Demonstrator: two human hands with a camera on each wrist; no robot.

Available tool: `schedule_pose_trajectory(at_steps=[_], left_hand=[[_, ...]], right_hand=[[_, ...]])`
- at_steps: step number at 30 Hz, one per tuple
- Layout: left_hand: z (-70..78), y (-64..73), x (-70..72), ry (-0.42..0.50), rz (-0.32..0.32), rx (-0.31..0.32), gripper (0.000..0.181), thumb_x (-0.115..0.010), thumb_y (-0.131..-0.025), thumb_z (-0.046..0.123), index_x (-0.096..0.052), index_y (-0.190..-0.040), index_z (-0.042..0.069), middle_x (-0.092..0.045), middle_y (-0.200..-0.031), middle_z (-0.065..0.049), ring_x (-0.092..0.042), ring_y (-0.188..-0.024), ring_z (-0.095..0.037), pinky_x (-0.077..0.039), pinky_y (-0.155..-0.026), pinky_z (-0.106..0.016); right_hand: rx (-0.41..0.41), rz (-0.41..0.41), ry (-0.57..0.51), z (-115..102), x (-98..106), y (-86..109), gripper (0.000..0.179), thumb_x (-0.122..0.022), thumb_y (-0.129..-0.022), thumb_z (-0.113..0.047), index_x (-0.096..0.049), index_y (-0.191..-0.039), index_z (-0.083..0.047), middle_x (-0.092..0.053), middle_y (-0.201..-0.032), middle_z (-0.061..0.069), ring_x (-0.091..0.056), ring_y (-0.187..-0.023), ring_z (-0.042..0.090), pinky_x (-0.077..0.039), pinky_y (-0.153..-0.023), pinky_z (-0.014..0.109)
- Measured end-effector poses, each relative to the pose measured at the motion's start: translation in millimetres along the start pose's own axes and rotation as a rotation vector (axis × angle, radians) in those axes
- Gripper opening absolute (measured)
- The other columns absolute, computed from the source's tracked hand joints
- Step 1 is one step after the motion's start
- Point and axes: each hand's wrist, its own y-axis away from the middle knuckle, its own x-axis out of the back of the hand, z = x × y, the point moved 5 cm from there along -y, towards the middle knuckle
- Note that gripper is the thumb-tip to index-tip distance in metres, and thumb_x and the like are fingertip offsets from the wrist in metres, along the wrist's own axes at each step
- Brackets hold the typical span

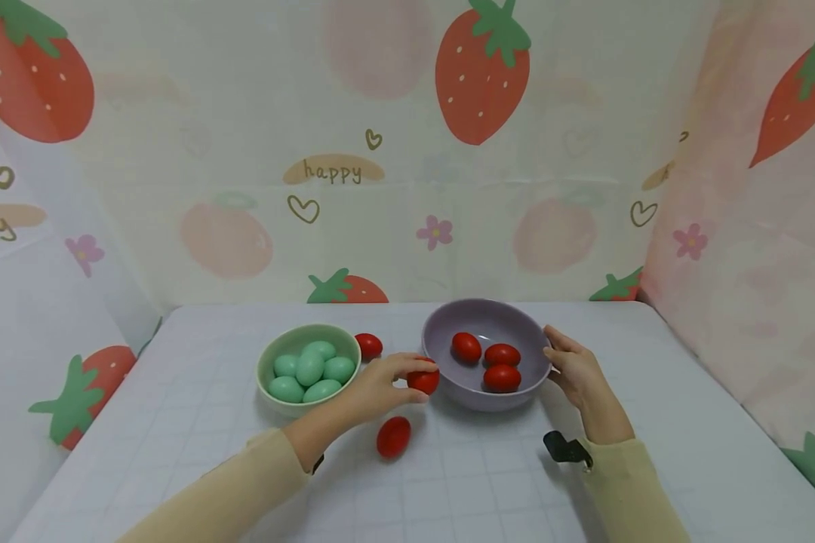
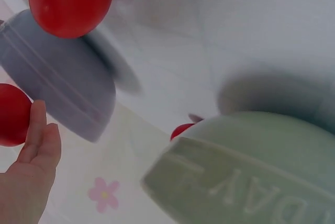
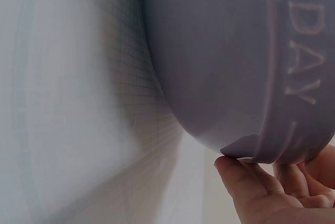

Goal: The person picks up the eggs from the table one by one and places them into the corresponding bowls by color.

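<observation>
My left hand (image 1: 378, 386) pinches a red egg (image 1: 424, 377) between thumb and fingers, right at the left side of a purple bowl (image 1: 478, 401). In the left wrist view, the held egg (image 2: 13, 115) shows at the fingertips. Three red eggs (image 1: 502, 378) lie inside the purple bowl. At the bowl's right side, my right hand (image 1: 580, 377) grips the rim and wall. The right wrist view shows the fingers (image 3: 243, 182) against the purple wall, which bears raised letters.
A light green bowl (image 1: 292, 409) holding several mint-green eggs (image 1: 309, 369) stands left of the purple one. One red egg (image 1: 369, 346) lies behind my left hand, beside the green bowl. Another red egg (image 1: 394, 437) lies in front on the white table (image 1: 475, 490). A strawberry-print cloth (image 1: 394, 241) hangs behind.
</observation>
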Motion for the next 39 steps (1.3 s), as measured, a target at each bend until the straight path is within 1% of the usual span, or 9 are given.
schedule_pose_trajectory(at_steps=[4,9,12,16,19,25,29,36,39], left_hand=[[2.4,-3.9,-1.0,0.035,0.014,0.014,0.046,-0.071,-0.094,0.016,-0.062,-0.139,0.017,-0.054,-0.147,-0.008,-0.051,-0.130,-0.030,-0.053,-0.101,-0.044],[7.8,-7.6,-2.5,0.078,0.033,0.008,0.046,-0.071,-0.094,0.014,-0.062,-0.138,0.016,-0.054,-0.147,-0.010,-0.048,-0.135,-0.032,-0.049,-0.105,-0.050],[11.6,-11.7,-2.9,0.089,0.058,-0.004,0.045,-0.071,-0.093,0.012,-0.063,-0.138,0.015,-0.054,-0.147,-0.012,-0.049,-0.135,-0.033,-0.051,-0.103,-0.047],[14.1,-20.3,-2.9,0.126,0.116,0.011,0.044,-0.072,-0.093,0.012,-0.064,-0.136,0.014,-0.054,-0.147,-0.013,-0.056,-0.127,-0.034,-0.056,-0.097,-0.040],[14.6,-27.8,-4.3,0.159,0.146,0.026,0.044,-0.073,-0.093,0.013,-0.064,-0.135,0.013,-0.054,-0.147,-0.013,-0.058,-0.123,-0.034,-0.057,-0.095,-0.039],[17.6,-45.4,-10.7,0.186,0.142,0.022,0.042,-0.071,-0.093,0.009,-0.065,-0.134,0.011,-0.054,-0.146,-0.014,-0.054,-0.128,-0.035,-0.054,-0.099,-0.041],[17.6,-60.9,-16.2,0.163,0.083,0.022,0.041,-0.071,-0.092,0.006,-0.067,-0.132,0.011,-0.058,-0.142,-0.013,-0.052,-0.129,-0.032,-0.053,-0.101,-0.040],[15.8,-87.6,-25.8,-0.013,-0.123,0.030,0.041,-0.075,-0.089,0.007,-0.070,-0.129,0.015,-0.062,-0.132,-0.007,-0.052,-0.120,-0.025,-0.055,-0.095,-0.034],[12.9,-94.4,-31.3,-0.086,-0.182,0.046,0.041,-0.076,-0.088,0.009,-0.071,-0.128,0.018,-0.062,-0.131,-0.007,-0.050,-0.121,-0.024,-0.056,-0.093,-0.033]], right_hand=[[0.004,-0.004,-0.001,-2,0,0.2,0.060,-0.035,-0.105,0.002,-0.009,-0.159,-0.005,0.001,-0.166,0.010,-0.002,-0.154,0.029,-0.013,-0.123,0.053],[0.003,-0.010,-0.003,-2,-1,1.0,0.060,-0.034,-0.105,0.003,-0.008,-0.159,-0.005,0.002,-0.166,0.010,-0.001,-0.154,0.029,-0.012,-0.123,0.053],[0.001,-0.010,0.002,-1,-1,0.9,0.060,-0.034,-0.105,0.003,-0.008,-0.159,-0.005,0.002,-0.166,0.011,-0.001,-0.154,0.030,-0.012,-0.123,0.053],[0.009,-0.012,0.013,-2,-1,0.6,0.060,-0.034,-0.104,0.003,-0.008,-0.159,-0.004,0.002,-0.166,0.012,-0.001,-0.154,0.031,-0.013,-0.123,0.053],[0.010,-0.012,0.015,-2,-1,0.6,0.060,-0.034,-0.105,0.003,-0.009,-0.159,-0.004,0.001,-0.166,0.012,-0.002,-0.154,0.031,-0.014,-0.123,0.053],[0.007,-0.014,0.010,-1,0,0.0,0.061,-0.035,-0.105,0.003,-0.008,-0.159,-0.004,0.002,-0.166,0.011,-0.001,-0.153,0.030,-0.014,-0.123,0.053],[0.004,-0.014,0.014,-1,1,0.4,0.061,-0.035,-0.105,0.003,-0.008,-0.159,-0.004,0.002,-0.166,0.012,-0.001,-0.153,0.031,-0.014,-0.123,0.053],[0.004,-0.010,0.013,-3,1,1.2,0.061,-0.035,-0.105,0.002,-0.009,-0.159,-0.004,0.002,-0.166,0.012,-0.002,-0.154,0.032,-0.014,-0.123,0.054],[0.007,-0.016,0.013,-2,-1,1.5,0.060,-0.035,-0.105,0.003,-0.009,-0.159,-0.004,0.002,-0.166,0.013,-0.002,-0.154,0.032,-0.014,-0.123,0.054]])
